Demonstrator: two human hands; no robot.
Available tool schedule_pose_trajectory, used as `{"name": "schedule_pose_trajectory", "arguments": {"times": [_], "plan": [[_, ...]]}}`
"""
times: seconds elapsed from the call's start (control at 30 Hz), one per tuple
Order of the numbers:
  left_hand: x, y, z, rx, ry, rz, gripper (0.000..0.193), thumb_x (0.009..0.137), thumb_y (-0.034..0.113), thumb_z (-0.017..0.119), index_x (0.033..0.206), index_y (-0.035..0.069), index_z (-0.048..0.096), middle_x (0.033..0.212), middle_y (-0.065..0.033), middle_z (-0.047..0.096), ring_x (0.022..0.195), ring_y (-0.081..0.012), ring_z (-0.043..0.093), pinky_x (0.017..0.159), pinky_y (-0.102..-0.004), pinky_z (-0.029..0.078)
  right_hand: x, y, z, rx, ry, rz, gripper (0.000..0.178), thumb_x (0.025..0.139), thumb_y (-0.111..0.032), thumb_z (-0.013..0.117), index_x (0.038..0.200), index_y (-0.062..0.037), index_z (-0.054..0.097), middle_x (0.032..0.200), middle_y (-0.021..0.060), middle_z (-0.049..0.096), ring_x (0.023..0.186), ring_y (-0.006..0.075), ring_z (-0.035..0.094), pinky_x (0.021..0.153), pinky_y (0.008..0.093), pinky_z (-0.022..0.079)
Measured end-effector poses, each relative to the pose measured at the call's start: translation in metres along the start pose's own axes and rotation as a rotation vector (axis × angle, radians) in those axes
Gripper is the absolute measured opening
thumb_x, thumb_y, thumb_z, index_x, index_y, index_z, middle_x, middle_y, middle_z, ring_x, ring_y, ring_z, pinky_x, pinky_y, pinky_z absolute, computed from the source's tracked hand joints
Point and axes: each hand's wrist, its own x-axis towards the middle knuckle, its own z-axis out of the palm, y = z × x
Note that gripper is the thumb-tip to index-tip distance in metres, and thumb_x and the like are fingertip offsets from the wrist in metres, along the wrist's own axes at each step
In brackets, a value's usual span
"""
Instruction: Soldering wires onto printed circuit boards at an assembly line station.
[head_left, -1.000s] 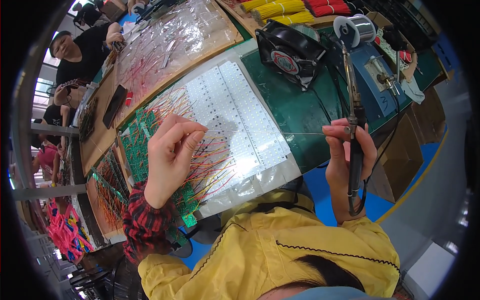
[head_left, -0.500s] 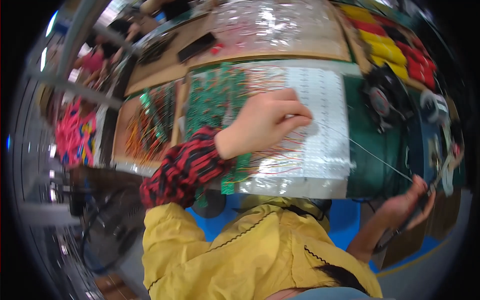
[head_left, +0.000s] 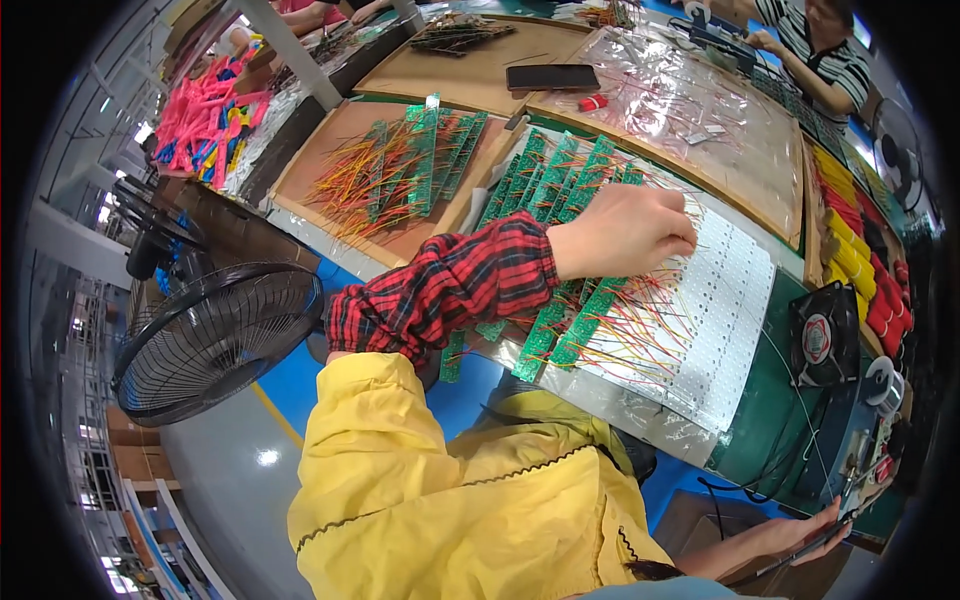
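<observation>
My left hand (head_left: 635,235), in a red-and-black plaid sleeve cover, hangs over a white perforated panel (head_left: 725,300), its thumb and fingers pinched together. A thin solder wire (head_left: 800,405) slants across the right of the bench; earlier it ran straight from these fingertips, though now its end there is hard to see. Green circuit board strips (head_left: 585,320) with red and yellow leads lie under and beside the left wrist, the leads reaching onto the panel. At the lower right my right hand (head_left: 785,540) is closed round a soldering iron (head_left: 800,552) with a dark cord.
A wooden tray (head_left: 290,195) holds more wired boards at left. Behind are a phone (head_left: 552,77) and a plastic-covered tray (head_left: 700,130). A small black fan (head_left: 825,335), a wire spool (head_left: 883,385) and coloured wire bundles (head_left: 850,250) stand right. A floor fan (head_left: 220,340) is at left.
The view has swung, so the bench appears turned and more of the left floor shows. My left hand stays pinched over the panel; my right hand still holds the soldering iron. The wire looks slacker.
</observation>
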Motion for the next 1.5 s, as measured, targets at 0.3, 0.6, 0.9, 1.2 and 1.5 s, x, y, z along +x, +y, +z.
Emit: {"name": "schedule_pose_trajectory", "arguments": {"times": [0.3, 0.6, 0.9, 1.2, 1.5], "plan": [[-0.010, -0.015, -0.007, 0.035, 0.017, -0.042, 0.007, 0.075, 0.018, 0.063, 0.079, 0.013, 0.065, 0.075, -0.0042, 0.056, 0.070, -0.0244, 0.058, 0.059, -0.0344, 0.046, 0.007, 0.001, -0.003, -0.062, -0.006, 0.006, 0.032, 0.086, -0.011, 0.055, 0.110, 0.0086, 0.046, 0.094, 0.0211, 0.061, 0.089, 0.0258, 0.059, 0.084, 0.0332, 0.046], [-0.018, -0.076, -0.057, 0.085, 0.064, -0.188, 0.014, 0.080, 0.024, 0.059, 0.082, 0.012, 0.066, 0.077, -0.0048, 0.057, 0.071, -0.0222, 0.057, 0.060, -0.0312, 0.045, 0.021, 0.003, -0.022, -0.191, -0.005, 0.002, 0.036, 0.089, -0.017, 0.052, 0.112, 0.0094, 0.046, 0.100, 0.0187, 0.060, 0.089, 0.0238, 0.058, 0.083, 0.0322, 0.045], [-0.042, -0.154, -0.106, -0.078, 0.168, -0.464, 0.015, 0.077, 0.017, 0.065, 0.087, 0.005, 0.068, 0.073, -0.0034, 0.055, 0.065, -0.0097, 0.050, 0.058, -0.0232, 0.040, 0.032, 0.026, -0.032, -0.211, -0.004, 0.003, 0.036, 0.089, -0.019, 0.052, 0.110, 0.0098, 0.048, 0.101, 0.0180, 0.059, 0.088, 0.0233, 0.058, 0.082, 0.0318, 0.046], [-0.045, -0.153, -0.135, -0.545, 0.306, -0.596, 0.014, 0.078, 0.012, 0.066, 0.088, 0.001, 0.065, 0.073, 0.0007, 0.060, 0.063, -0.0063, 0.050, 0.058, -0.0188, 0.041, 0.031, 0.050, -0.030, -0.290, -0.024, -0.042, 0.029, 0.089, -0.020, 0.051, 0.101, 0.0066, 0.057, 0.106, 0.0148, 0.057, 0.087, 0.0224, 0.058, 0.079, 0.0315, 0.046], [-0.046, -0.127, -0.145, -1.349, 0.499, -0.409, 0.009, 0.083, 0.008, 0.059, 0.091, 0.004, 0.059, 0.083, -0.0023, 0.057, 0.074, -0.0126, 0.053, 0.062, -0.0249, 0.045, 0.024, 0.051, -0.029, -0.293, -0.052, -0.058, 0.032, 0.087, -0.019, 0.055, 0.110, 0.0034, 0.052, 0.111, 0.0159, 0.053, 0.096, 0.0248, 0.053, 0.085, 0.0335, 0.042]]}}
